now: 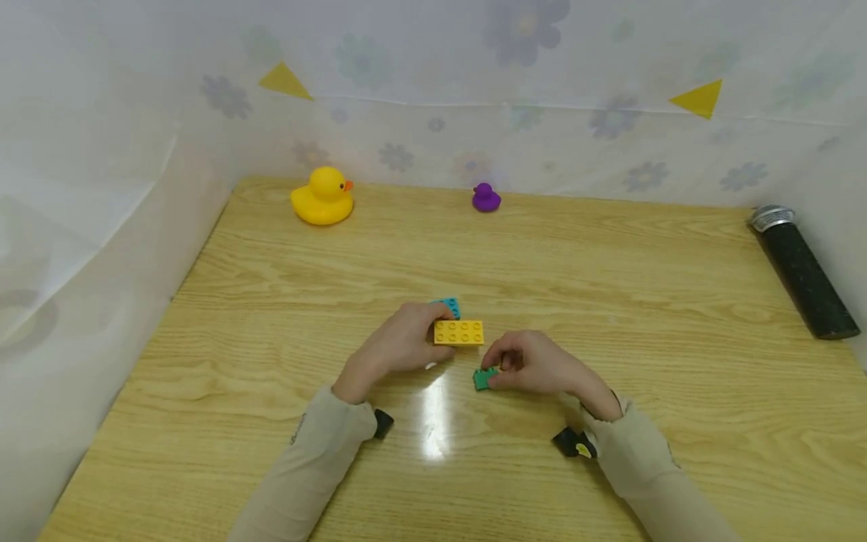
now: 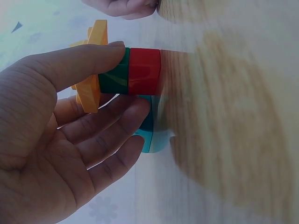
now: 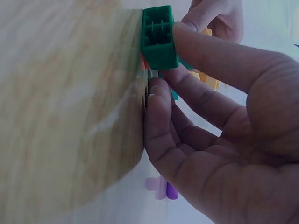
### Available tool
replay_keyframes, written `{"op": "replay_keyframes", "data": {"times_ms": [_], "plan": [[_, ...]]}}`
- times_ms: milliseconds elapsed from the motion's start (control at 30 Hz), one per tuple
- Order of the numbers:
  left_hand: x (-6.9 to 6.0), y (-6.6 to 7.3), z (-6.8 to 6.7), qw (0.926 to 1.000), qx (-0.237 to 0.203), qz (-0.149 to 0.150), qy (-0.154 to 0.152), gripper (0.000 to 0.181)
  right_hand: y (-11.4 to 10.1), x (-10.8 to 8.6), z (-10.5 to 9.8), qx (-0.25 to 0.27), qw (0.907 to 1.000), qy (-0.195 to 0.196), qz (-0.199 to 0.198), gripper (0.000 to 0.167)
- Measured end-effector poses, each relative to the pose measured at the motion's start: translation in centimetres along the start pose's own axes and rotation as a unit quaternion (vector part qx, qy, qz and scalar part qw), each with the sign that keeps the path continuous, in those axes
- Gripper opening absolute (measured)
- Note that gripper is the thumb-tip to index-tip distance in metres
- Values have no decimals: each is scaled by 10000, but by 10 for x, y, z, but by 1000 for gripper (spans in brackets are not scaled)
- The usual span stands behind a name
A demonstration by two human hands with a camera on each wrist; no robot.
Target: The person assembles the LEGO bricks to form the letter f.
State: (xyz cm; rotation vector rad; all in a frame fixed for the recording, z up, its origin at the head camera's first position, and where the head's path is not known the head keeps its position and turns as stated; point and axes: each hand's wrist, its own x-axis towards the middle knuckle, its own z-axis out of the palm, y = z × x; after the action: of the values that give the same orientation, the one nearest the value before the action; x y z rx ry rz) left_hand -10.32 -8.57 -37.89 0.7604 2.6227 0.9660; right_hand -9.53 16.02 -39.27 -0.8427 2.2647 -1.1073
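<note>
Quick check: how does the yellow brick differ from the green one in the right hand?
The yellow brick is longer than the green brick. The yellow brick tops a stack, studs up; the green brick is separate, pinched by the right hand, its hollow underside facing the right wrist camera. Both are toy bricks.

on the bench [image 1: 609, 263], a duck [image 1: 323, 202] is set back left, another duck [image 1: 486, 199] right of it, a microphone [image 1: 806, 271] far right; bricks [image 1: 458, 333] are located before both ducks.
</note>
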Motion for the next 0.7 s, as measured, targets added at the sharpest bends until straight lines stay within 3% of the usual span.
{"op": "replay_keyframes", "data": {"times_ms": [267, 700], "plan": [[0, 0, 0, 10000, 56, 24, 49, 31, -1, 1, -1, 57, 10000, -73, -29, 16], [0, 1, 0, 10000, 55, -20, 10, 32, -1, 0, -3, -124, 9991, 406, 76, 21]]}}
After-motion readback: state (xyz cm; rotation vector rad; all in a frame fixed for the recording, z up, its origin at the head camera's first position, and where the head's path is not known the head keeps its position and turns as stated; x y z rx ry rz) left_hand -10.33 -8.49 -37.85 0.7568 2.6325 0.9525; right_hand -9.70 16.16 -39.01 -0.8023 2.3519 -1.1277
